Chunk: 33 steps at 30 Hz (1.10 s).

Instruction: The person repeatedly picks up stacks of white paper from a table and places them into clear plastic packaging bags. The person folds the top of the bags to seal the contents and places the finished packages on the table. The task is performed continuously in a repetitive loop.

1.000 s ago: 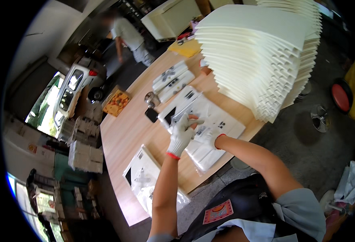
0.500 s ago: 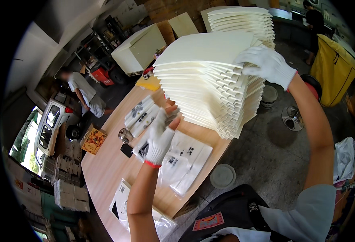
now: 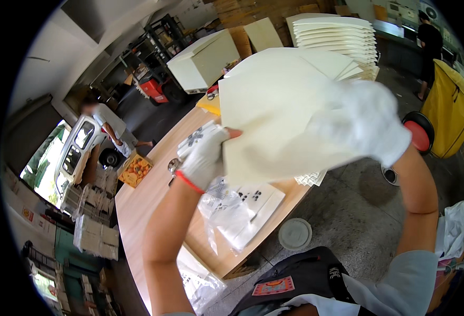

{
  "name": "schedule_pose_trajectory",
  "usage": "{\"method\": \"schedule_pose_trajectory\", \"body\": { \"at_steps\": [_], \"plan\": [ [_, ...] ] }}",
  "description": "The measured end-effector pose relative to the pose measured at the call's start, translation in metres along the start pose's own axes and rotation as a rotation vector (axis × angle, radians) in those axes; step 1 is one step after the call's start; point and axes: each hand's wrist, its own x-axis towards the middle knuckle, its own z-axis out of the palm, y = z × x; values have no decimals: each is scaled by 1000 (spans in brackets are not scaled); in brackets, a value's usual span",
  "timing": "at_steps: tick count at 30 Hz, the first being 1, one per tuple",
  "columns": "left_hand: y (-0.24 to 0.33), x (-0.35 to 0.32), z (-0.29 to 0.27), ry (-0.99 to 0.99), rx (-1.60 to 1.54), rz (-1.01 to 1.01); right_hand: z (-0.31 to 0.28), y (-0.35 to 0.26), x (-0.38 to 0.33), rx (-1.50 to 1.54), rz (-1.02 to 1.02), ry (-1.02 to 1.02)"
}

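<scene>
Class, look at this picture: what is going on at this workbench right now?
A person in white work gloves holds up a large cream cardboard sheet with both hands: the left hand grips its left edge, the right hand its right side. The sheet is lifted above a long wooden table, where printed sheets in clear plastic bags lie. More stacked cream sheets stand behind. Another person stands farther off, beside a white van.
</scene>
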Motion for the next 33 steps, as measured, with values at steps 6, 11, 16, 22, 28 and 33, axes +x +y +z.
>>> {"method": "schedule_pose_trajectory", "body": {
  "at_steps": [6, 11, 16, 22, 28, 33],
  "plan": [
    [-4, -48, -25, 21, 784, 329, 73, 5, -43, 1487, 471, -212],
    [-131, -83, 27, 279, 1174, 729, 95, -107, -71, 1126, 260, -195],
    [-216, -97, -4, 125, 1066, 874, 128, -123, -125, 920, 447, -201],
    [-238, -110, -125, 1040, 1603, 499, 120, -112, -167, 672, -79, -455],
    [-181, -53, -178, 413, 471, 376, 137, -142, -182, 372, -321, -625],
    [-148, -77, -117, 128, 640, 270, 161, -150, -161, 341, -163, -878]
  ]
}}
